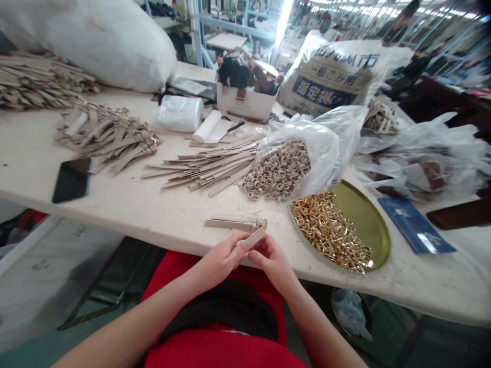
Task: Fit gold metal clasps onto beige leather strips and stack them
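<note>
My left hand (224, 258) pinches a short beige strap (253, 238) between thumb and fingers, just over the table's front edge. The curled fingers of my right hand (274, 263) close in against the strap from the other side, partly hidden behind it. A bit of gold metal (263, 223) shows at the strap's far end; whether it belongs to this strap or those behind I cannot tell. Right behind my hands lie a few finished-looking straps (230, 222), side by side. Farther back are a fan of long beige strips (215, 166) and a heap of small beige loops (282, 171).
A round gold tray (378, 230) of gold buckles (330, 230) stands to the right, near the edge. Left are a phone (71, 180) and a pile of buckled straps (111, 133). A blue packet (416, 225), a box (245, 102) and plastic bags (333, 138) stand around.
</note>
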### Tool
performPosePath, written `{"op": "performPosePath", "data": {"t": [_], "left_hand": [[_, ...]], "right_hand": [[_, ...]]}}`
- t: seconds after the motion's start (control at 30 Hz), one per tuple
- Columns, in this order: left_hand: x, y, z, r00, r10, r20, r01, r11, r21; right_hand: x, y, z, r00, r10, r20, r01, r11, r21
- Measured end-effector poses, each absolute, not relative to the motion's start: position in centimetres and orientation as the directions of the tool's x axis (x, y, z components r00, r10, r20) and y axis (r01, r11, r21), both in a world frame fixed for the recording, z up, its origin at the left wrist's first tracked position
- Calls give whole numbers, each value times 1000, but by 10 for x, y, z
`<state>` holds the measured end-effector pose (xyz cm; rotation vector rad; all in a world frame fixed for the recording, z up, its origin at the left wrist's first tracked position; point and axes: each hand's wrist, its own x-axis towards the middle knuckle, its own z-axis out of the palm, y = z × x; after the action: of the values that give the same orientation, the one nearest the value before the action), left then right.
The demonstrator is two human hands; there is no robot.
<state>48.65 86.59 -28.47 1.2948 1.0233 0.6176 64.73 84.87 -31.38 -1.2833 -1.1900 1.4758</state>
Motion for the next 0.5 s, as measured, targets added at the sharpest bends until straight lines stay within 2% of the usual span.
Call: {"op": "performPosePath", "data": {"t": [0.03,0.07,0.13,0.2,0.27,0.33,0.4,0.5], "left_hand": [[486,868,-288,450,850,-273,168,220,961],[485,870,-291,446,849,-284,182,225,957],[484,874,-298,414,859,-300,202,234,951],[485,875,-302,383,871,-308,204,245,948],[488,875,-305,376,872,-313,207,250,946],[491,874,-305,377,871,-314,224,243,944],[493,873,-304,385,868,-313,253,227,941],[494,872,-301,395,864,-312,296,202,934]], "right_hand": [[659,853,-312,-89,986,-141,189,-123,-974],[673,859,-310,-46,996,-70,400,-46,-915],[706,873,-305,45,997,68,771,8,-636],[737,888,-300,101,984,148,949,-51,-310],[756,901,-299,115,983,140,993,-108,-55],[763,910,-300,119,989,90,988,-126,84],[763,916,-302,123,991,45,984,-127,122],[761,922,-302,141,989,-34,988,-139,68]]}}
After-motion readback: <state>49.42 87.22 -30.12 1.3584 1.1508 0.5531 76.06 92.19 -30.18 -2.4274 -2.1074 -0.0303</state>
